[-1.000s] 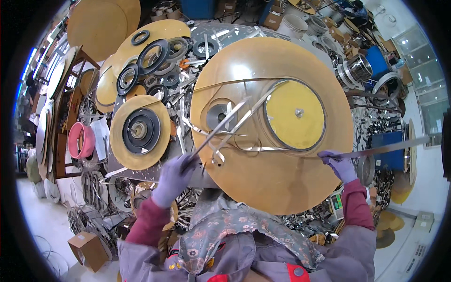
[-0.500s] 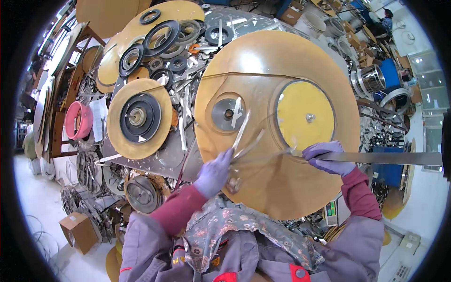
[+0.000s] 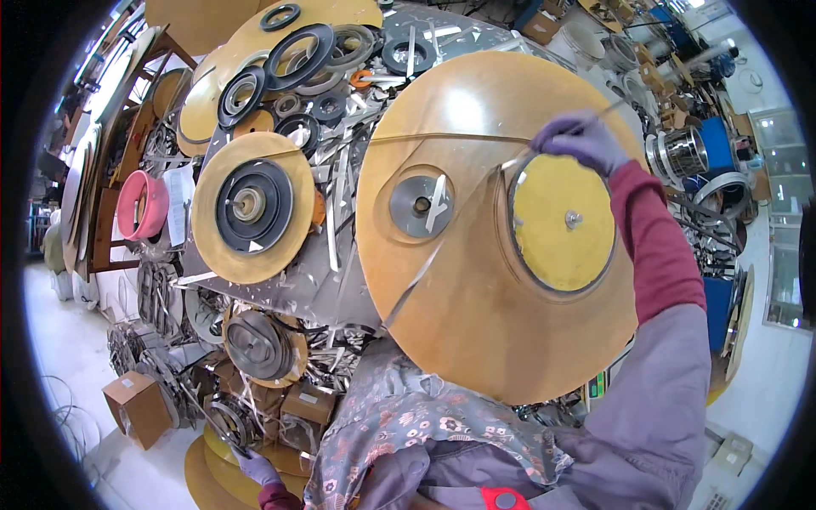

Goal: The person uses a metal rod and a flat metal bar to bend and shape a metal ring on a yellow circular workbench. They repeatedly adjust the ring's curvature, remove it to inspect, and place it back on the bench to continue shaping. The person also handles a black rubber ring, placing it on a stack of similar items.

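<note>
My right hand point(image 3: 582, 143), in a lilac glove, is closed around a thin metal strip point(image 3: 514, 161) above a yellow disc point(image 3: 552, 200). The strip's far end blurs toward the upper right. Beneath lies a large tan disc point(image 3: 510, 340) with a grey hub plate point(image 3: 406, 208) and a small white strip piece on it. Another narrow strip point(image 3: 421, 274) crosses the tan disc down to its near-left edge. Low at the left, my gloved left hand point(image 3: 257, 467) reaches down, its fingers closed on a slender dark metal strip point(image 3: 208, 418) that slants up leftward.
Left of the large disc stands a smaller tan disc with a black hub point(image 3: 253, 208). Black rings point(image 3: 299, 58) and metal scraps crowd the grey tabletop point(image 3: 297, 293). A pink tub point(image 3: 143, 206), a cardboard box point(image 3: 140, 410) and metal coils stand further left. Steel rings point(image 3: 680, 153) are at right.
My right hand has moved up and away from me, from the near side of the yellow disc to its far side. My left hand has gone from the large disc down to the lower left.
</note>
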A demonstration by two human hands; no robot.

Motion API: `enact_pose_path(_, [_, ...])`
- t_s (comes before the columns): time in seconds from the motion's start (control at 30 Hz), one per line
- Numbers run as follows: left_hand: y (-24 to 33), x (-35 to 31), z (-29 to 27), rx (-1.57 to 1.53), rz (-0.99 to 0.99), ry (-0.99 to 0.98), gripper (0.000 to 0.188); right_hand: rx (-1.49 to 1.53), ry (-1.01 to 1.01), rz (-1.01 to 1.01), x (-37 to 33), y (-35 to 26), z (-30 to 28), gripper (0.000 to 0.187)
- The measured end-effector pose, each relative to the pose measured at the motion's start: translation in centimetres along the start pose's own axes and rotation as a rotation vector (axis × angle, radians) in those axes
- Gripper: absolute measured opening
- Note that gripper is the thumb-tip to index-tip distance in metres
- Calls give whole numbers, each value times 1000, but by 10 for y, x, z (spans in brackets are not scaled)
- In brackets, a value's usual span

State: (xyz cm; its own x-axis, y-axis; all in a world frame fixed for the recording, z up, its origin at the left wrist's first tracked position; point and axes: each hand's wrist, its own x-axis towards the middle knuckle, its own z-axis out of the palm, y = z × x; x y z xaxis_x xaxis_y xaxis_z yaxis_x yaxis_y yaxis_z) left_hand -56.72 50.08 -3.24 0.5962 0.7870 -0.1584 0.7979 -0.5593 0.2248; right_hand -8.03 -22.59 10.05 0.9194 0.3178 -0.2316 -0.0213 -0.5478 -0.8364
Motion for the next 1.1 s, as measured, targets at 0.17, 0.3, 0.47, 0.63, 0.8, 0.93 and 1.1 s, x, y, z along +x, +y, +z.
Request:
enact_pose_path(0.17, [137, 5, 14, -407, 198, -31, 46, 201, 278, 203, 12, 51, -80, 18])
enact_pose_path(0.3, [245, -22, 21, -502, 509, -166, 44, 341, 601, 388, -17, 88, -117, 18])
enact_pose_path(0.47, [322, -53, 26, -613, 601, -502, 42, 542, 756, 399, -103, 162, -155, 23])
enact_pose_path(0.63, [348, -62, 34, -597, 660, -604, 43, 504, 1050, 468, -137, 132, -103, 41])
enact_pose_path(0.8, [360, -60, 33, -635, 711, -622, 44, 569, 986, 297, -134, 125, -120, 32])
enact_pose_path(0.93, [348, -58, 20, -491, 540, -698, 46, 569, 965, 224, -119, 101, -111, 27])
enact_pose_path(1.1, [346, -62, 9, -516, 365, -795, 48, 680, 790, 169, -90, 70, -75, 26])
